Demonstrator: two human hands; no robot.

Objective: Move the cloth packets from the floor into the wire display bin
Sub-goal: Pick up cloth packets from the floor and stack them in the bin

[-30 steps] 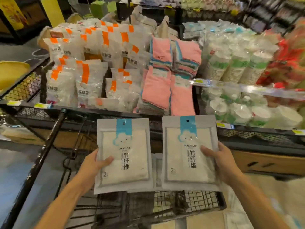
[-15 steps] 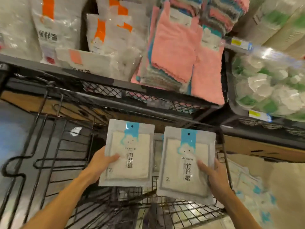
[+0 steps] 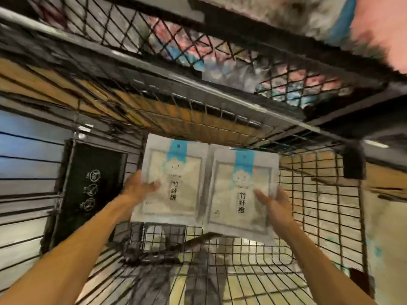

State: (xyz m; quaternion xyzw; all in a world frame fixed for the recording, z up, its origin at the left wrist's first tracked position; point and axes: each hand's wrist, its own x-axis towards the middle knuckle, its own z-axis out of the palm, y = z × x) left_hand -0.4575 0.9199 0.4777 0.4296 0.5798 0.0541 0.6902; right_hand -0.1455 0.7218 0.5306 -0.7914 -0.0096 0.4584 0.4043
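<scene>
Packets now lower, inside wire bin, hands gripping

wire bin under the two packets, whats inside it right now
Below the left packet and right packet, the wire bin shows only its bare mesh floor, with the floor beyond visible through it. Whatever lies directly behind the packets is covered.
</scene>
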